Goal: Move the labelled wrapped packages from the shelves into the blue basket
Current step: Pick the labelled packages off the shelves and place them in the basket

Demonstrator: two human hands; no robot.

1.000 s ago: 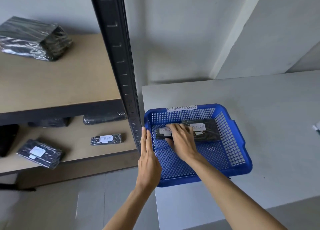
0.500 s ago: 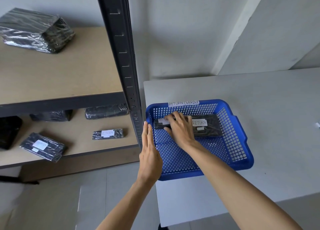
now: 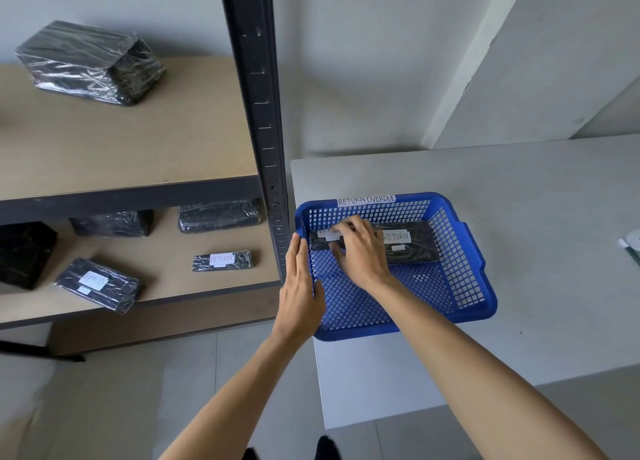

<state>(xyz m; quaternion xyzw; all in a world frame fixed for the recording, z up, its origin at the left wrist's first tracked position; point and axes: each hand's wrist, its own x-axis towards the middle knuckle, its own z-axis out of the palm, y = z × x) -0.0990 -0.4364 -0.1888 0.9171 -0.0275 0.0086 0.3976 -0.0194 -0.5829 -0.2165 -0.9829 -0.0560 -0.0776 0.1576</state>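
We see a blue basket (image 3: 460, 251) on the grey bench (image 3: 519, 189), pushed up beside the dark upright post (image 3: 258, 106) of a shelving unit. A paper strip on its far rim reads "RETURN OVERDUE" (image 3: 366, 199).

Two wrapped packages lie flat along the basket's far side. The right-hand package (image 3: 414, 243) shows a white label reading "RETURN". The left-hand package (image 3: 323, 239) is partly covered by our right hand (image 3: 360, 251), which reaches into the basket with its fingers (image 3: 348, 225) curled over the package's top and the thumb down at its near edge, so it grips the package.

Our left hand (image 3: 299, 286) lies flat against the outside of the basket's left wall, its fingers straight and together, holding nothing.

On the lower shelf (image 3: 166, 276) two more labelled packages wait: a small one (image 3: 221, 260) marked "RETURN" near the post, and a larger one (image 3: 98, 284) further left near the shelf's front edge. Behind them sit two unlabelled dark bundles (image 3: 218, 215) and a black block (image 3: 24, 251) at the left edge. On the upper shelf (image 3: 138, 140) rests a big film-wrapped bundle (image 3: 90, 62).
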